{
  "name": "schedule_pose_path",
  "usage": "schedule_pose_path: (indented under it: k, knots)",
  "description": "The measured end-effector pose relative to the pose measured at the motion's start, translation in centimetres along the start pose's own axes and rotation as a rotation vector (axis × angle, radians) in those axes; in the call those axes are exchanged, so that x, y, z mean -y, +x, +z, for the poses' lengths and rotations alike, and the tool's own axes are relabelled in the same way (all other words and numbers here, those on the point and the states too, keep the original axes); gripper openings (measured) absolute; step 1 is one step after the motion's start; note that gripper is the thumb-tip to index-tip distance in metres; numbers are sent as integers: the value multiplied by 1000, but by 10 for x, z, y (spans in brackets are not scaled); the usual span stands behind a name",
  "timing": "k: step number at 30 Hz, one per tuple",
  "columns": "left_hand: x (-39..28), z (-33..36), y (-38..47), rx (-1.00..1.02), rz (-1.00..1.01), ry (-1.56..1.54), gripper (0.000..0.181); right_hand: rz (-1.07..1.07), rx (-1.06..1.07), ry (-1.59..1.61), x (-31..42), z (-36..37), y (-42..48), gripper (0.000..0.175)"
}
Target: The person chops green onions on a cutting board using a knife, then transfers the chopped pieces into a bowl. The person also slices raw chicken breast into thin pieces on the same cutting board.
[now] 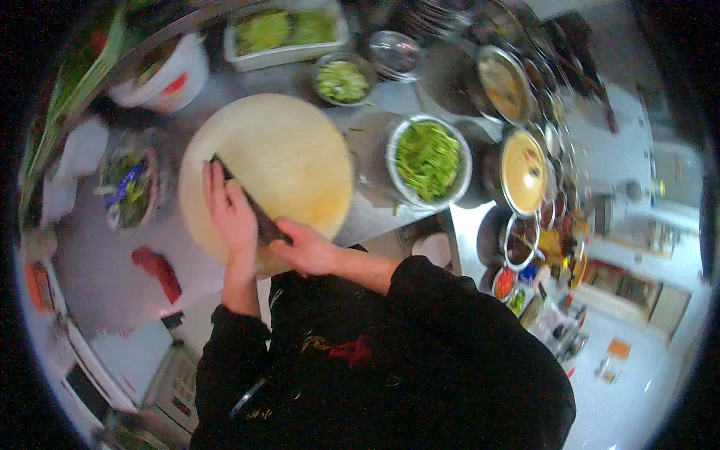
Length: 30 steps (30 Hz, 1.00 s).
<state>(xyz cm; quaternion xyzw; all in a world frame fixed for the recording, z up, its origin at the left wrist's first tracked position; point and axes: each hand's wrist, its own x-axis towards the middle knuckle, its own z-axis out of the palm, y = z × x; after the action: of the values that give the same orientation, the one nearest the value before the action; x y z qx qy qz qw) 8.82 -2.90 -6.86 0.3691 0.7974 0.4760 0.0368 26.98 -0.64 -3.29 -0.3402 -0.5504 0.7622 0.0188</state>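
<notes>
A kitchen knife (pixel 256 209) with a dark blade slants across the near left part of a round, pale chopping board (pixel 281 140). My right hand (pixel 306 247) is closed around its handle, at the end nearer my body. Along the blade lies my left hand (pixel 232 216), fingers stretched out straight and thumb apart, resting at the blade's side. Blur hides how firmly that palm touches the metal. No food shows on the board. Right of the board stands a round metal container (pixel 468 169) full of cut green vegetable pieces (pixel 427 160).
Behind the board are a bowl of chopped pale-green vegetable (pixel 341 81), a white tub (pixel 340 39) and a white bucket (pixel 194 76). Bagged greens (pixel 130 188) and a dark red item (pixel 157 273) lie left. Pots of sauce (pixel 523 171) line the right side.
</notes>
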Motion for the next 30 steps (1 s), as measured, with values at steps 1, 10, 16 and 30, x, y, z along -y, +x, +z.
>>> schedule_pose_path:
  k: [1,10,16,30]
  knots:
    - [-19,13,2,55,52,-51,44,-86,-26,37,8,-2,-14,20]
    - [-217,250,-77,547,507,-522,35,-37,-866,382,-22,-133,-166,14]
    - [-197,300,-77,563,631,-291,29,-21,-1109,186,-82,-165,-211,13]
    - [43,-64,44,251,347,499,44,-520,-406,-1187,14,-141,-18,48]
